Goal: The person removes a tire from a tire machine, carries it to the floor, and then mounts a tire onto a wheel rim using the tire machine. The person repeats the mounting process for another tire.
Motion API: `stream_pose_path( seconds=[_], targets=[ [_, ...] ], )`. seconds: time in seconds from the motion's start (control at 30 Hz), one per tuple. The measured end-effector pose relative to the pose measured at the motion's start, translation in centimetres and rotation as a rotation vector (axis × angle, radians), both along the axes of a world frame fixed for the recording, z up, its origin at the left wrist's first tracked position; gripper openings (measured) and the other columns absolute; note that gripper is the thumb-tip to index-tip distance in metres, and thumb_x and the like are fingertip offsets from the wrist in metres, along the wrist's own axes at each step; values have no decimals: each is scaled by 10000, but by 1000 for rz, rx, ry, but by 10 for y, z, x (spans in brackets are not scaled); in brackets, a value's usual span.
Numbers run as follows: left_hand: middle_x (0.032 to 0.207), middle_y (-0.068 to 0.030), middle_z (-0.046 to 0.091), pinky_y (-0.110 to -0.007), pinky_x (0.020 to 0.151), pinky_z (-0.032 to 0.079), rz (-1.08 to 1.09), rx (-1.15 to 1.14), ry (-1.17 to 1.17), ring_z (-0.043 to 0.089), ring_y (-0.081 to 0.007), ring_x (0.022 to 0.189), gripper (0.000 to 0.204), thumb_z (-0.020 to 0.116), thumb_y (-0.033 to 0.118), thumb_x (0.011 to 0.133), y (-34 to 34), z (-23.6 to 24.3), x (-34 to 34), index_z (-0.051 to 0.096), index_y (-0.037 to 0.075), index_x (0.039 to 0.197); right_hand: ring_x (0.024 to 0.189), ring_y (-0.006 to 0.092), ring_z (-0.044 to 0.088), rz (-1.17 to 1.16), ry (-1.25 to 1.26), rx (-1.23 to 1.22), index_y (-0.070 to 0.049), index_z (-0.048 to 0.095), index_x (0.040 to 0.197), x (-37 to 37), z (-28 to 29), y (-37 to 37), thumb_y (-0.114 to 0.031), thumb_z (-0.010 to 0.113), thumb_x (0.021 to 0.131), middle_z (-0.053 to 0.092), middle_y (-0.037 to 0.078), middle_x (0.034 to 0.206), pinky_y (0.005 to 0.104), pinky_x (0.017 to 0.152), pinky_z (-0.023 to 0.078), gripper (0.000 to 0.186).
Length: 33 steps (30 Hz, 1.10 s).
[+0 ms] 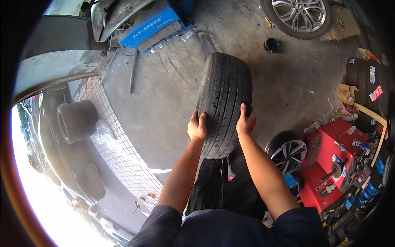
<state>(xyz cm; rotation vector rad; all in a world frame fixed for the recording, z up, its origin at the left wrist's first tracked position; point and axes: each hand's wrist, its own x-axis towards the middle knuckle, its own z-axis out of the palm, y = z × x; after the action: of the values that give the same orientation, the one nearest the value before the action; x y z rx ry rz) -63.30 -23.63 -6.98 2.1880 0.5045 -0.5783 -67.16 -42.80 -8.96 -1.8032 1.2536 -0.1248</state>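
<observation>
A large black tire with grooved tread is held upright in front of my legs, at the middle of the view. My left hand grips its left side, thumb up along the sidewall, and my right hand grips the right side opposite, its thumb on the edge of the tread. Both forearms reach up from the lower edge.
Blue machine at top; silver wheel and black cup, top right. Black wheel, red machine and tires on the right. Left: stacked tires on a tiled strip, dark car.
</observation>
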Motion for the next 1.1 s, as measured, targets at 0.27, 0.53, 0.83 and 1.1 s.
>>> stream_pose_path(
  seconds=[0.27,0.53,0.83,1.1],
  targets=[
    [1223,-236,706,-490,1008,501,26,173,85,655,-427,1171,622,583,502,895,-85,10,83,641,109,1374,1083,410,681,42,94,154,23,680,1175,91,-19,-82,-588,612,957,723,244,1122,463,948,511,652],
    [1303,-256,663,-463,1045,465,84,88,102,602,-427,1245,678,450,598,1021,-63,-1,140,604,47,1384,1400,449,462,300,177,190,87,373,1507,231,-19,-121,-630,553,976,465,334,1501,464,1168,370,910],
    [1187,-218,690,-491,996,478,365,259,-412,627,-430,1136,531,391,442,1035,-98,-64,89,671,36,1232,1379,425,497,253,128,67,32,449,1503,316,-7,-138,-597,507,1019,526,281,1482,436,1138,398,796],
    [1163,-210,695,-477,973,481,418,306,-379,633,-424,1104,547,396,455,1022,-80,-46,126,689,25,1187,1249,461,588,308,194,-122,-14,537,1439,351,-9,-106,-553,535,1003,615,292,1357,484,1062,458,693]
  ],
)
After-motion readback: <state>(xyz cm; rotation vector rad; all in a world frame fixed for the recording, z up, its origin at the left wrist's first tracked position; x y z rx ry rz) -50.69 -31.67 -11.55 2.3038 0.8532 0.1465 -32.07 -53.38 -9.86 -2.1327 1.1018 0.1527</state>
